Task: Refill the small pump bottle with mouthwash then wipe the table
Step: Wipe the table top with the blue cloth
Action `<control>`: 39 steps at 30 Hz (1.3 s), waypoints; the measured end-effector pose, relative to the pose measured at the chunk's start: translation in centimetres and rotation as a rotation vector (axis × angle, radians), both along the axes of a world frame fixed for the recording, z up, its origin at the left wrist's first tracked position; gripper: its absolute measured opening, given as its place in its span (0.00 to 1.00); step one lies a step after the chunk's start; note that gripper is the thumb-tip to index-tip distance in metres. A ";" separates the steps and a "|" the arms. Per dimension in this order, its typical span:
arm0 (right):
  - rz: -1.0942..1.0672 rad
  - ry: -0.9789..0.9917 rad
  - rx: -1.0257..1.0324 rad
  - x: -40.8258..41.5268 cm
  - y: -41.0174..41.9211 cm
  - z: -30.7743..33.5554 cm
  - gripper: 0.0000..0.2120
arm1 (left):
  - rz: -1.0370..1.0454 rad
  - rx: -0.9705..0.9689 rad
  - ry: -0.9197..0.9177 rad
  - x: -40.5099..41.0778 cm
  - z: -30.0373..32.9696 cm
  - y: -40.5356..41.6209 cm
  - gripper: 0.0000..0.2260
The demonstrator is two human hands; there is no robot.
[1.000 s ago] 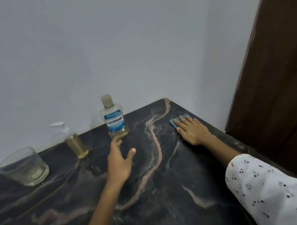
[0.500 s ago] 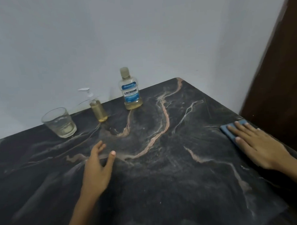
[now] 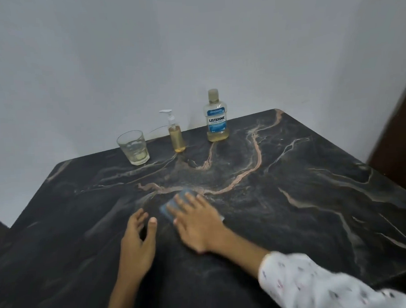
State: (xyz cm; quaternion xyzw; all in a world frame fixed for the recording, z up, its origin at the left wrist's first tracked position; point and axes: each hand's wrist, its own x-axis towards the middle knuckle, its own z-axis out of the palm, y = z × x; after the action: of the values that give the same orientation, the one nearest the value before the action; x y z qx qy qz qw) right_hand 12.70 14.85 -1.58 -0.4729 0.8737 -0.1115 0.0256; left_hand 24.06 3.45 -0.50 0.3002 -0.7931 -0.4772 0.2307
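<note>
A person leans over a dark marbled counter (image 3: 293, 219) set against a pale wall, wiping it. The right hand (image 3: 198, 220) lies flat, fingers straight and spread, pressing down on a small blue cloth (image 3: 168, 207). This grip is released rather than clenched: the palm pins the cloth and nothing curls round it. The cloth shows only at the fingertips and along the hand's left edge, with a sliver at its right; the rest is hidden beneath the palm.

The left hand (image 3: 137, 246) rests just beside the right, on its left, fingers loosely spread, holding nothing, apparently bracing on the counter.

Beyond both hands, well apart and near the wall, three things stand upright in a row. The small pump bottle (image 3: 177, 137), filled with amber liquid and capped by its white pump, is straight ahead of the cloth. The mouthwash bottle (image 3: 216, 120) stands to its right, a drinking glass (image 3: 134, 148) to its left.

The refill looks finished. The unwiped counter stretches mostly ahead of and right of the cloth, so the right hand, already on it, is best placed to sweep outward.
</note>
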 end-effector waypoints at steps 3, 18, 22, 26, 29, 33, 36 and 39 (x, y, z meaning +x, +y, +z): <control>0.194 0.004 -0.014 4.0 5.1 -0.5 0.24 | 0.008 -0.025 -0.015 0.7 -0.3 0.8 0.20; -0.438 -0.069 0.131 -11.5 4.1 1.5 0.25 | -0.025 0.025 -0.018 3.2 0.7 2.4 0.22; -0.260 -0.077 0.142 -5.9 -5.0 1.5 0.26 | 0.041 0.025 0.019 5.0 0.6 1.6 0.20; 0.007 -0.068 0.130 1.2 -8.7 1.5 0.25 | 0.136 -0.003 0.038 6.2 0.1 0.7 0.18; 0.291 -0.017 0.064 5.6 -4.9 0.6 0.24 | 0.178 -0.020 0.048 6.4 -0.1 -0.1 0.15; 0.373 0.001 0.089 5.2 4.2 0.3 0.24 | 0.181 -0.006 0.039 5.8 -0.3 -0.5 0.15; 0.183 0.005 0.139 1.1 8.0 1.2 0.25 | 0.168 0.036 0.034 5.3 0.1 -0.7 0.15; -0.023 0.012 0.142 -3.8 6.8 1.6 0.25 | 0.157 0.054 0.038 4.6 0.7 -1.2 0.14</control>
State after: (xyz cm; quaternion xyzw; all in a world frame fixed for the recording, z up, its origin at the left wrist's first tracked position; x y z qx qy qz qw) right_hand 8.93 21.63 0.05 -0.4603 0.8850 -0.0468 0.0525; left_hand 28.68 2.27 0.21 0.3585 -0.7494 -0.4843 0.2742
